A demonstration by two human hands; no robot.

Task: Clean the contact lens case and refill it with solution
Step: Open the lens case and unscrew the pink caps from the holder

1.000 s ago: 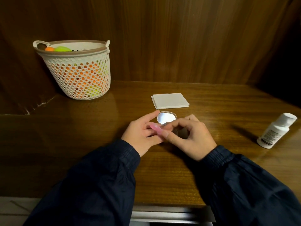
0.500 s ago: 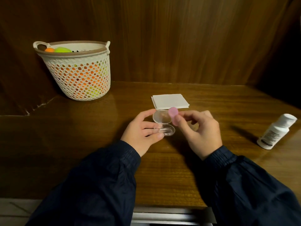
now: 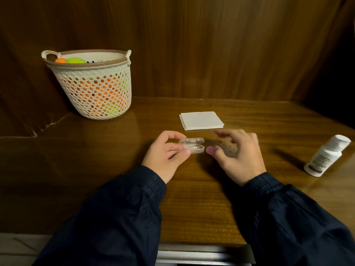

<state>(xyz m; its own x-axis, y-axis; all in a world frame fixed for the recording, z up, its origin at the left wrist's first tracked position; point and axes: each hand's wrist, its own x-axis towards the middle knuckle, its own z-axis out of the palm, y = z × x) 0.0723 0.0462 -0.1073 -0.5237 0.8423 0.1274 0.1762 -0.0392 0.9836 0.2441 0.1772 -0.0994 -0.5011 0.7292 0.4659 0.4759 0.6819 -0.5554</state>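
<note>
A small clear plastic lens case (image 3: 192, 145) is pinched at its left end between the thumb and fingers of my left hand (image 3: 165, 156), just above the wooden table (image 3: 119, 150). Its lid is hinged partly open. My right hand (image 3: 240, 158) hovers to the right of the case with its fingers spread and slightly blurred. A small pink round piece (image 3: 209, 150) lies at the tip of its thumb, low over the table. A white solution bottle (image 3: 326, 156) with a white cap stands tilted at the far right.
A folded white tissue stack (image 3: 201, 120) lies just behind the hands. A white perforated basket (image 3: 92, 89) with orange and green balls stands at the back left. Dark wood panels close off the back and sides.
My right hand lifted the pink piece out of the case, then lowered it to the table on the right and spread its fingers. The case lid has tipped down lower.
</note>
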